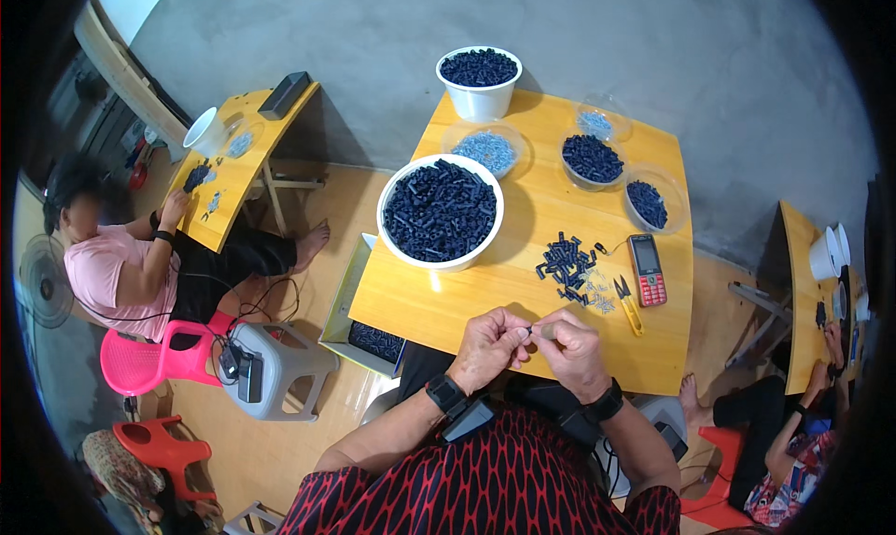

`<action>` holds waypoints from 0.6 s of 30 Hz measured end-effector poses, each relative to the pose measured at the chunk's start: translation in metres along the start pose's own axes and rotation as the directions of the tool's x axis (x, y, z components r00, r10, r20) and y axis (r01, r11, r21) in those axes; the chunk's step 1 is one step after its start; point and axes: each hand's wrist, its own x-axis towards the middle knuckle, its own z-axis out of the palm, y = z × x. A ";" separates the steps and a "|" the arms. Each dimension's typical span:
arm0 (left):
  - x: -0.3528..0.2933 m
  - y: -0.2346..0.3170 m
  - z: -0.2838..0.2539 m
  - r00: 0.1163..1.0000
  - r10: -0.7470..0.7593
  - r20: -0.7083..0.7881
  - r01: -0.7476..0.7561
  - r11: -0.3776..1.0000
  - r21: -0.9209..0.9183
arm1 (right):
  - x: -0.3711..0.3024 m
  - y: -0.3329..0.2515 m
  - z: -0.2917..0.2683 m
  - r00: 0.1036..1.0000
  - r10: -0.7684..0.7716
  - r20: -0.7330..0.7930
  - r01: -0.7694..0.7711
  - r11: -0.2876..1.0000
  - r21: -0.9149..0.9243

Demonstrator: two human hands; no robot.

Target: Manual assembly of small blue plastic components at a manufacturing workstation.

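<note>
My left hand [489, 350] and my right hand [571, 354] meet at the table's near edge, fingertips pinched together. Between them is a small dark piece [531, 330], mostly covered by the fingers; whether the right fingers hold a second part is hidden. Just beyond lies a loose pile of short black tubular pieces [564, 260], with small silvery metal bits [602, 302] beside it. Yellow-handled snips [629, 307] rest to the right of the bits, next to a red and black keypad phone [648, 271].
A large white tub [385, 208] of black pieces stands on the wooden table [420, 302]. Behind it are a second white tub [480, 104] and several clear bowls of black or silvery parts. An open box [341, 316] is on the floor at left. People work at side tables.
</note>
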 end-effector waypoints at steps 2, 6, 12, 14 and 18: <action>0.000 -0.003 -0.001 0.999 -0.018 0.026 0.017 0.999 0.046 | -0.003 0.002 0.000 1.000 0.007 -0.008 -0.007 1.000 0.006; 0.001 -0.001 0.000 0.996 -0.074 0.043 0.071 0.996 0.059 | 0.005 0.012 -0.022 1.000 0.011 0.010 -0.011 0.999 -0.043; 0.004 -0.006 -0.007 1.000 0.020 -0.015 -0.021 0.993 -0.114 | 0.039 0.004 -0.037 0.993 0.038 -0.111 -0.070 0.950 -0.303; 0.005 -0.006 -0.006 1.000 0.021 -0.012 -0.022 0.991 -0.131 | 0.042 0.005 -0.034 0.999 0.028 -0.034 -0.040 0.892 -0.449; 0.004 -0.003 -0.004 1.000 0.004 -0.007 -0.005 0.992 -0.125 | 0.044 0.012 -0.031 1.000 -0.006 0.020 0.016 0.845 -0.534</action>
